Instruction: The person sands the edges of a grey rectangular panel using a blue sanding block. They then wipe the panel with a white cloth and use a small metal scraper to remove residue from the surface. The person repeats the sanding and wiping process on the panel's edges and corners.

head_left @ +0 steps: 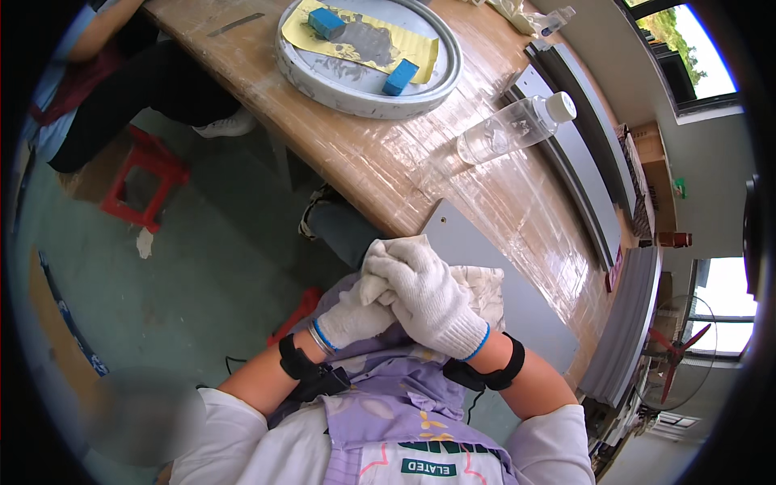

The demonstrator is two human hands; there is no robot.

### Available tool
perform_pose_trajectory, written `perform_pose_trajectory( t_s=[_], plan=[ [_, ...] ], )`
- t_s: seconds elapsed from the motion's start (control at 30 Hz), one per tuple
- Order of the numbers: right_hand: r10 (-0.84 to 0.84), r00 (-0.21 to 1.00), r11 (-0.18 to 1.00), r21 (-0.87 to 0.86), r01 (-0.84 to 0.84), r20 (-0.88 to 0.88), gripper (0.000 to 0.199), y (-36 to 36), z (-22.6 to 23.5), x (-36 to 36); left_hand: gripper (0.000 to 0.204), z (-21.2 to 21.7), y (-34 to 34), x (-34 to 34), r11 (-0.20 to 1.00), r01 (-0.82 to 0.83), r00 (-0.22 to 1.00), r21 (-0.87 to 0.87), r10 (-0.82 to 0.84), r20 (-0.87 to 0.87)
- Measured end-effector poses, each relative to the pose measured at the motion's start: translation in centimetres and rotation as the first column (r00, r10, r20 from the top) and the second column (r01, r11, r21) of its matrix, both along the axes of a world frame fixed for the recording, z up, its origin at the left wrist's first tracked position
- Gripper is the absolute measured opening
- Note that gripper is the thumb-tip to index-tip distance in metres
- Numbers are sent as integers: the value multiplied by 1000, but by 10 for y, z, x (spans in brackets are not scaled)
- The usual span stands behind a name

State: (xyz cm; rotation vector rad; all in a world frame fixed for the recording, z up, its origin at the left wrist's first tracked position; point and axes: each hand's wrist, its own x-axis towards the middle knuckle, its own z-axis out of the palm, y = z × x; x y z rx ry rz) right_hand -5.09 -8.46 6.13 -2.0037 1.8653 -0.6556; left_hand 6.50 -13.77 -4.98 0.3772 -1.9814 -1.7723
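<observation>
Both of my gloved hands are working close in front of my lap: the right hand [432, 301] is lying over the left hand [349, 319], and the two are folding together around a white cloth [485, 284], so my fingers are clenching on its bunched fabric rather than hanging loose. That cloth is spilling out to the right of the hands and resting on the near end of a grey metal panel [517, 303], which is lying at the near edge of the table [380, 162]. I am judging the cloth to be light, soft and floppy, with nothing fragile about it; it is likely to slide about on the smooth panel unless I am keeping it gathered in a tight wad, so a full-palm grip on the bunch is looking safer than a pinch at a corner. Farther off, a clear plastic bottle [517, 125] with a white cap is lying on its side on the table, well apart from my hands. At the far end a round grey tray [368, 95] is carrying a yellow sheet [420, 50] and two blue blocks [402, 77]. Another person is sitting at the far left beside a red stool [145, 186].
</observation>
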Motion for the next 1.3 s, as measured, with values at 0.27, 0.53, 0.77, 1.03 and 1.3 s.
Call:
perform_pose_trajectory(
  t_s=[0.27,0.53,0.77,1.03,1.3],
  plan=[
    [-427,904,904,-12,427,8,29,3,-1,-40,62,19,-1,-1,768,145,989,624,-123,-79],
    [-294,953,951,79,299,-71,39,46,7,-42,54,15,3,-1,697,113,994,709,-81,-78],
    [-17,947,973,214,90,-321,33,20,13,-23,45,26,-5,-6,914,11,995,407,-51,86],
    [94,951,982,183,-41,-293,31,13,14,-30,46,23,3,-8,938,-34,992,345,-10,125],
    [73,943,989,148,-26,-323,29,33,8,-36,43,19,6,-12,889,-20,999,457,-4,51]
  ],
)
